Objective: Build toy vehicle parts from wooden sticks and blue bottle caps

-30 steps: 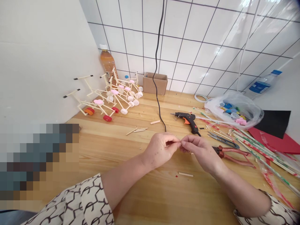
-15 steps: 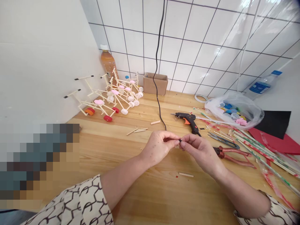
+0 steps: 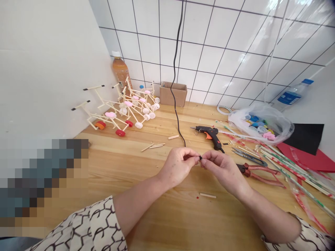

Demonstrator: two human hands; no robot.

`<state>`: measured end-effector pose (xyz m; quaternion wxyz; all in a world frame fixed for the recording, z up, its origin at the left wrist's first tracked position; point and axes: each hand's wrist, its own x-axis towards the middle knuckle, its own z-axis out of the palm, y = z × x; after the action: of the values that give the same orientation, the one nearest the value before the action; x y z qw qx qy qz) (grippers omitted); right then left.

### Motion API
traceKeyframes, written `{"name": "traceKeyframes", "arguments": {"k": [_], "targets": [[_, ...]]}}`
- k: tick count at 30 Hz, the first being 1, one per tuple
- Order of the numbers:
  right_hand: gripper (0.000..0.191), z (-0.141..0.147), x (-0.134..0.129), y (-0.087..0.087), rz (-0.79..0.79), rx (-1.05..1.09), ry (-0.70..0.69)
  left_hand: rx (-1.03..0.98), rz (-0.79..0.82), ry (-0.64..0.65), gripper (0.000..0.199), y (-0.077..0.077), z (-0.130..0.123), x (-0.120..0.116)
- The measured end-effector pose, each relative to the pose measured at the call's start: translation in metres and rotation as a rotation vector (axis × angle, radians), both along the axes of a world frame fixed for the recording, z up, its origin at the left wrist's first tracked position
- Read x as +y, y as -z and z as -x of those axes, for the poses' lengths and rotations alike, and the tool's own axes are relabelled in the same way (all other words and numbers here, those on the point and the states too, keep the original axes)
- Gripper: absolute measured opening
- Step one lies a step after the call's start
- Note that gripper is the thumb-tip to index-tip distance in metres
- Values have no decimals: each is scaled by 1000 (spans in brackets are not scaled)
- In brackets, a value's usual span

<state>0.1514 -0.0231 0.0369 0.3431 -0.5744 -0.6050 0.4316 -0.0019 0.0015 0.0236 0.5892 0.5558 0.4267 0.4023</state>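
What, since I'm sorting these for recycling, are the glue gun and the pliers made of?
The glue gun looks like moulded black plastic, with an orange plastic trigger. The pliers seem to have a dark metal head and glossy red handles, probably coated metal, though the coating can't be told.
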Motion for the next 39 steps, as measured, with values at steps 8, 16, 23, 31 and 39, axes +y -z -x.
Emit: {"name": "traceKeyframes", "arguments": {"k": [8, 16, 23, 31, 39], "targets": [[23, -37, 40, 0, -203, -605, 168, -191, 260, -48, 3, 6, -2, 6], [27, -54, 89, 12, -88, -981, 285, -242, 244, -80, 7, 8, -2, 8], [32, -46, 103, 18, -51, -1005, 250, -306, 287, -95, 3, 8, -1, 12], [22, -50, 96, 17, -150, -771, 314, -371, 292, -104, 3, 8, 0, 15], [33, -49, 83, 5, -374, -522, 404, -431, 311, -146, 5, 9, 1, 18]]}}
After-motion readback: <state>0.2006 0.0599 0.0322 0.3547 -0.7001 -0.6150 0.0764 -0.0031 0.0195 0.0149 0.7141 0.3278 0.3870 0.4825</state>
